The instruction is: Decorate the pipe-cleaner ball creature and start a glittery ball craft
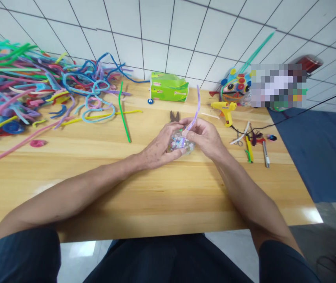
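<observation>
Between my hands, low over the table, is a clear rounded object (179, 143) with small colourful bits in it; its exact kind I cannot make out. My left hand (160, 147) wraps round its left side, thumb along the near edge. With thumb and fingers my right hand (205, 135) pinches a purple pipe cleaner (198, 104), whose free end sticks up and away from me. The lower end reaches down to the clear object; whether it goes inside is hidden. Just beyond my hands the dark jaws of a pair of pliers (174, 116) show.
Heaped pipe cleaners (17, 90) cover the left, a green one (123, 114) lying apart. A green tissue pack (169, 87) stands by the tiled wall. To the right are a yellow glue gun (227, 112) with its cord, a decorated craft piece (235, 86), a yellow cutter (249, 149) and a marker (266, 154).
</observation>
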Motion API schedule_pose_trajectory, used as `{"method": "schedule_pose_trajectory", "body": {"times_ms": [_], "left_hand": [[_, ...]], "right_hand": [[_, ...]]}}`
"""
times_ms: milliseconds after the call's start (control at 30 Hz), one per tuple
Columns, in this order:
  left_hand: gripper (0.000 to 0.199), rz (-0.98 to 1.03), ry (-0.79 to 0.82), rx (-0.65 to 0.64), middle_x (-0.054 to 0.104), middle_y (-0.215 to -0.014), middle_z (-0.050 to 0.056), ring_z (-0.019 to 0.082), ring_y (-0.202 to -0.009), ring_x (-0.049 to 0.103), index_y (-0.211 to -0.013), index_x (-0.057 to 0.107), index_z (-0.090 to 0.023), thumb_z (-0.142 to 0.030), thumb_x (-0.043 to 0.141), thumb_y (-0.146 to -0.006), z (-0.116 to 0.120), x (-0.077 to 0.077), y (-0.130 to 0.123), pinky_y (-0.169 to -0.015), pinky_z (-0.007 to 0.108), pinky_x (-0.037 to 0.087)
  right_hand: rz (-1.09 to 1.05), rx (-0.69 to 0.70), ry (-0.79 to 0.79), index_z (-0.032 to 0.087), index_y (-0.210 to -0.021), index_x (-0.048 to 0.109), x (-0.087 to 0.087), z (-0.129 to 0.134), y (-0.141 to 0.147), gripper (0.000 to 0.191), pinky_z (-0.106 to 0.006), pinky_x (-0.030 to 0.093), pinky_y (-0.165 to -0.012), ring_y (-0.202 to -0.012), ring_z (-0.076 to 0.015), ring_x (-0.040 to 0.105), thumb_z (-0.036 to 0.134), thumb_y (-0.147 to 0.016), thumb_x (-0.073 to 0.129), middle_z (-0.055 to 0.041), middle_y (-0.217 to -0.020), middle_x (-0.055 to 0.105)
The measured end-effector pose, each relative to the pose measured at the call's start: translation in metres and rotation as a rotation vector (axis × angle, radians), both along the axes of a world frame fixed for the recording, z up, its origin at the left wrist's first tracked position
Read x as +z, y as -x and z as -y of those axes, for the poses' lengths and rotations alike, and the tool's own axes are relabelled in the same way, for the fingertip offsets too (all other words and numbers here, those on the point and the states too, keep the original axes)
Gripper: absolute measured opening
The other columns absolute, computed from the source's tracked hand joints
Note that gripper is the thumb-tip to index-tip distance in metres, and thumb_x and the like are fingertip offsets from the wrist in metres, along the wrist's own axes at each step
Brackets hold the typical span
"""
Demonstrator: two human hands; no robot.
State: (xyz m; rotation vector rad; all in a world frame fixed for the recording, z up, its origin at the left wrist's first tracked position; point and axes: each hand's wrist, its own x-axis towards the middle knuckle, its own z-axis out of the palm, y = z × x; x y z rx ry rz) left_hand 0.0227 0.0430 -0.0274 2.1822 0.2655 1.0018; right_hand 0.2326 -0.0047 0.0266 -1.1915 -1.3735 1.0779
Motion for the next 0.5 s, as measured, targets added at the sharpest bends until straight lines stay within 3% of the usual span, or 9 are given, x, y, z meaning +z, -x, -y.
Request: {"method": "schedule_pose_trajectory", "body": {"times_ms": [500], "left_hand": [[0.059,0.009,0.033,0.025,0.047,-0.161,0.022,0.036,-0.155,0.046,-0.159,0.039,-0.022,-0.046,0.058,-0.109,0.0063,-0.0013,-0.0006,-0.13,0.061,0.041]], "right_hand": [[0.035,-0.007,-0.026,0.025,-0.092,0.074,-0.0002,0.0008,0.0018,0.028,-0.043,0.058,-0.104,-0.109,-0.0241,0.073,0.042,-0.078,0.091,-0.0036,-0.111,0.08]]}}
